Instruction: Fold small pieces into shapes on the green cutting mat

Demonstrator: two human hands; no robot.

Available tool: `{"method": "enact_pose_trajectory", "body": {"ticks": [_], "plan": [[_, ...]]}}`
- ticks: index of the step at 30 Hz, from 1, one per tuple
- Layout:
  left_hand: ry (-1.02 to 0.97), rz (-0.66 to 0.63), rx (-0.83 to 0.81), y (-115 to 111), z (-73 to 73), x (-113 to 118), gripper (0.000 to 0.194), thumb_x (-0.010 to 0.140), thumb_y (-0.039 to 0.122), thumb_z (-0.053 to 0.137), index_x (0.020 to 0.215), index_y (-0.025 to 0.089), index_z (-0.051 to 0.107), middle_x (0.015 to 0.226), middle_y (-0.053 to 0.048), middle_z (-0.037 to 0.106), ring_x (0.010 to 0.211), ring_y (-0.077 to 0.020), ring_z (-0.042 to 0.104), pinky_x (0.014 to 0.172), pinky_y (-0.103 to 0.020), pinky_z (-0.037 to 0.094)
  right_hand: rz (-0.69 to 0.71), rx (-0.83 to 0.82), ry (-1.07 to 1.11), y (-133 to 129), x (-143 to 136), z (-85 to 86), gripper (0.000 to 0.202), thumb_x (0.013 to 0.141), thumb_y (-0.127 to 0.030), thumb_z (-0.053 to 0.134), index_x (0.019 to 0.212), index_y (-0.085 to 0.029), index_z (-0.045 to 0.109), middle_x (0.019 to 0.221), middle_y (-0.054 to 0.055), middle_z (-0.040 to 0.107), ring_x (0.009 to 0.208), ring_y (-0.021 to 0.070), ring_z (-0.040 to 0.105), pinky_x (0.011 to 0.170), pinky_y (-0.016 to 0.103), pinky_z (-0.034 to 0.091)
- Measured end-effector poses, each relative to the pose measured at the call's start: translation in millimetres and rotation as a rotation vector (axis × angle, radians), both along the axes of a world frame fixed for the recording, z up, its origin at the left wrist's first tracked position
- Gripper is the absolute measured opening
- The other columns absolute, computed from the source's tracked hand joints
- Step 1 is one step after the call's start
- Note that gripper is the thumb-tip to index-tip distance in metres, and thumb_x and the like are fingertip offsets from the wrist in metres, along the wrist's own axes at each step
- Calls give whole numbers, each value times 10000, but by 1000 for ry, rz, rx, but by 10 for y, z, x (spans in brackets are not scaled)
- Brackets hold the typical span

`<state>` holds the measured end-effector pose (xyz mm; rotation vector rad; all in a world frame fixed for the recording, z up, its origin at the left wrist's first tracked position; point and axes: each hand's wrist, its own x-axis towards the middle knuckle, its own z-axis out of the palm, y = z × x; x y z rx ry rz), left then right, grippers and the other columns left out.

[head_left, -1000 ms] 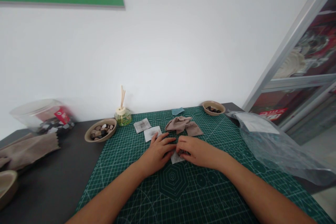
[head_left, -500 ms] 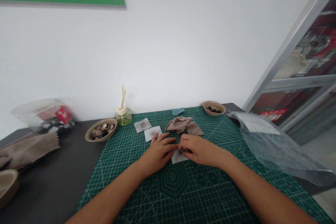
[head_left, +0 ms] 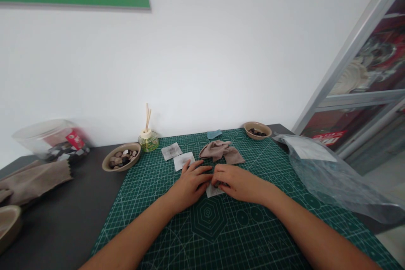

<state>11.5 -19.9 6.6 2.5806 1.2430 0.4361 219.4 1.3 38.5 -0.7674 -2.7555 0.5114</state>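
Observation:
My left hand lies on the green cutting mat with its fingers spread. Its fingertips reach the left edge of a small whitish sheet with grey smudges. Over that sheet, my right hand is closed in a pinch on a small dark stone, mostly hidden by the fingers. Just behind my left hand are two more square sheets, a smudged one and a whiter one. A crumpled brown cloth rests behind my right hand.
Bowls of stones stand at left and back right. A reed diffuser and a blue piece are near the wall. A clear plastic bag lies right; a clear tub and brown cloth are left.
My right hand has shifted slightly left over the sheet with the stone, covering more of it. My left hand stays in place.

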Motion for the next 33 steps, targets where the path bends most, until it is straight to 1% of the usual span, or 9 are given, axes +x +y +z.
{"method": "enact_pose_trajectory", "body": {"ticks": [5,8,10,15,20,24,26,30,33], "plan": [[-3,7,11,-2,0,2,344,880,145,509,1174,303,593,1326,-17,535,1310,-289,339,1081,-595,134,-81,35,-61,1,5,28,108,823,-121,560,895,-145,637,920,63,594,852,191,567,761,299,431],[1,3,16,0,-9,-1,305,879,143,511,1117,299,623,1329,-9,533,1311,-293,337,1076,-599,145,-34,3,-32,-16,-16,22,103,806,-130,586,895,-150,634,928,57,598,851,184,568,759,287,433],[7,1,12,2,-14,-4,293,876,135,509,1085,296,636,1335,-3,527,1314,-296,332,1071,-603,151,-4,0,-6,-21,-28,8,132,804,-103,571,910,-152,634,953,60,599,874,183,566,777,285,433],[4,4,15,1,-13,-5,353,884,145,493,1178,316,588,1337,-16,526,1313,-293,331,1076,-600,143,-79,70,-29,-4,-6,-5,168,805,-64,529,904,-142,641,932,80,593,898,207,555,807,325,431],[4,-2,4,0,-7,-4,293,883,143,492,1089,296,635,1335,-7,526,1315,-295,326,1076,-599,142,7,23,27,-10,-3,-17,158,796,-60,554,903,-147,631,948,66,590,899,187,549,807,294,434],[-5,1,8,-1,-9,-5,340,888,146,486,1164,310,599,1337,-19,524,1316,-289,324,1082,-592,130,-50,57,8,2,-3,-21,173,814,-57,518,910,-142,634,945,77,579,904,194,545,813,312,433],[-3,4,7,-4,-5,-4,355,888,146,487,1185,311,588,1337,-22,524,1315,-288,326,1083,-593,127,-64,57,-10,1,-8,-8,157,811,-69,531,904,-142,636,939,76,578,899,197,546,807,316,433],[6,5,-3,-8,10,0,296,882,146,495,1097,292,637,1337,-12,525,1314,-294,327,1078,-597,142,-19,2,-4,-22,-31,19,126,801,-97,577,903,-145,634,948,70,593,890,190,554,793,298,437],[-3,2,8,-7,9,0,306,884,149,494,1116,298,627,1332,-16,530,1311,-292,333,1079,-594,144,-35,26,-7,-19,-24,20,155,805,-72,549,911,-147,634,948,73,591,902,195,549,802,305,434]]}}
